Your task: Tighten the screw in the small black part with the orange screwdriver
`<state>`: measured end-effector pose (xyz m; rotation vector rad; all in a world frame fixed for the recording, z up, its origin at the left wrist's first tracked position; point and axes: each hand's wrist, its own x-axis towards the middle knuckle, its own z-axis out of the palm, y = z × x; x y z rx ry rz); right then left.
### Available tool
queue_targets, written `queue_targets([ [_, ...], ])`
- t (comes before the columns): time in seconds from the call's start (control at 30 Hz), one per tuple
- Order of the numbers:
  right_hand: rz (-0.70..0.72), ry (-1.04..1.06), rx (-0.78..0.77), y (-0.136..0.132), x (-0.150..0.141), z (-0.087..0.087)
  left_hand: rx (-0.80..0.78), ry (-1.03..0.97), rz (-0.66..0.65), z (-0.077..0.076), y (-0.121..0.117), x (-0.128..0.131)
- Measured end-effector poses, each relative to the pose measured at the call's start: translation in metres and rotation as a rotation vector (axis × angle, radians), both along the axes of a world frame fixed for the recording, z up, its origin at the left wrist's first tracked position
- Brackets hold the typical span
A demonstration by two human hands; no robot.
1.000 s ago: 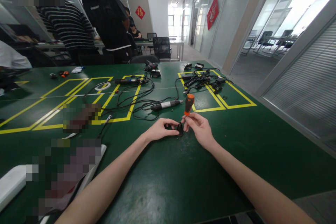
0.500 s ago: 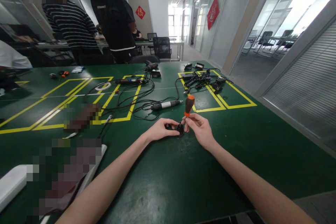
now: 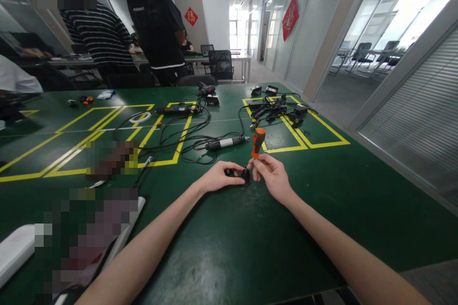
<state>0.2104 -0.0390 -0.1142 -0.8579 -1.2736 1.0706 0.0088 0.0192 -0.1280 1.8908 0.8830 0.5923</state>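
Observation:
On the green table (image 3: 214, 228), my left hand (image 3: 222, 175) grips a small black part (image 3: 245, 175) between thumb and fingers; its exact kind is too small to make out. My right hand (image 3: 272, 174) is closed on an orange and black screwdriver (image 3: 259, 142). The screwdriver's handle points up and leans slightly, with thumb and fingers around its lower end. Its shaft and tip are hidden by the fingers. Both hands are close together, with the black part between them.
Beyond my hands lies a grey and black electric screwdriver (image 3: 225, 143) with coiled cable. Tangled black cables and parts (image 3: 275, 108) lie back right. A drill (image 3: 205, 89) and a white cable coil (image 3: 140, 117) are farther off. Two people (image 3: 153, 24) stand across the table.
The screwdriver handle has turned a little in my right hand, its orange and black sides showing differently. My left hand keeps its place. The two people across the table have shifted right.

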Motion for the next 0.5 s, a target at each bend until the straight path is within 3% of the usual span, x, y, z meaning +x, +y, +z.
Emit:
queue_targets([
  [0.5, -0.085, -0.025, -0.051, 0.0048, 0.0040, -0.0016, -0.001, -0.006, 0.009, -0.0018, 0.0004, -0.0001],
])
